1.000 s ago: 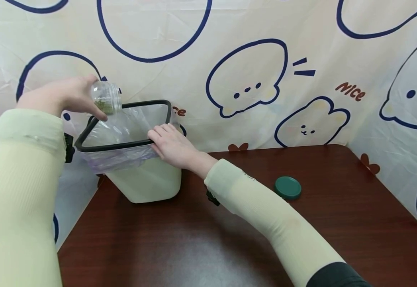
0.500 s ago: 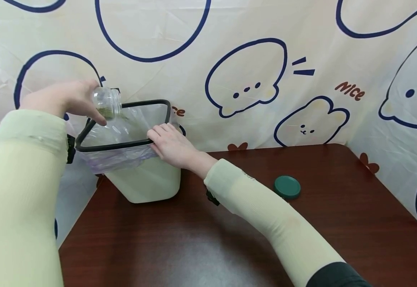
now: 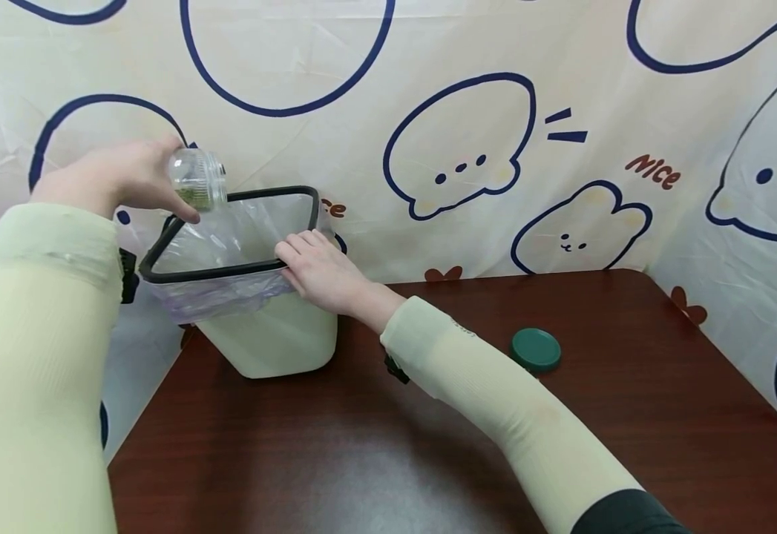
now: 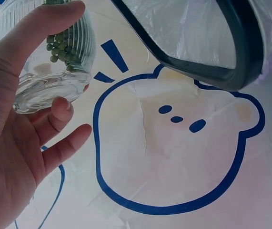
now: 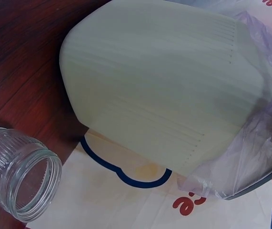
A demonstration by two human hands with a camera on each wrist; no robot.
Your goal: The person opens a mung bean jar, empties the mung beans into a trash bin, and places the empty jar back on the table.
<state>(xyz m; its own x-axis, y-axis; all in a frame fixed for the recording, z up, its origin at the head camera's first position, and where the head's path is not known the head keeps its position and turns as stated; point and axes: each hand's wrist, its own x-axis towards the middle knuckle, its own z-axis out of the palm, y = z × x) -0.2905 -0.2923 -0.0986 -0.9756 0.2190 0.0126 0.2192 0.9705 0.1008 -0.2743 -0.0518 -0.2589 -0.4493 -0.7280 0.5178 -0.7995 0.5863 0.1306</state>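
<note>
My left hand [image 3: 121,178] holds a clear ribbed glass jar [image 3: 196,178] on its side, above the left part of the trash can [image 3: 274,337]. Small round green grains [image 4: 62,50] lie inside the jar along its lower wall. The jar's mouth points right, over the can's opening. A translucent bag [image 3: 217,297] lines the can and is folded over outside, under a black rim frame [image 3: 221,273]. My right hand [image 3: 317,267] grips the near right part of that rim; its thumb and palm side are mostly hidden in the head view.
A green round lid [image 3: 536,349] lies on the brown table [image 3: 361,445], right of the can. Another glass jar [image 5: 26,176], without a lid, stands on the table in the right wrist view. A printed cloth [image 3: 455,44] hangs behind.
Half a second ago the jar dipped lower and some grains seemed to leave its mouth; now my left hand has lifted it slightly back up. My right hand stays on the rim.
</note>
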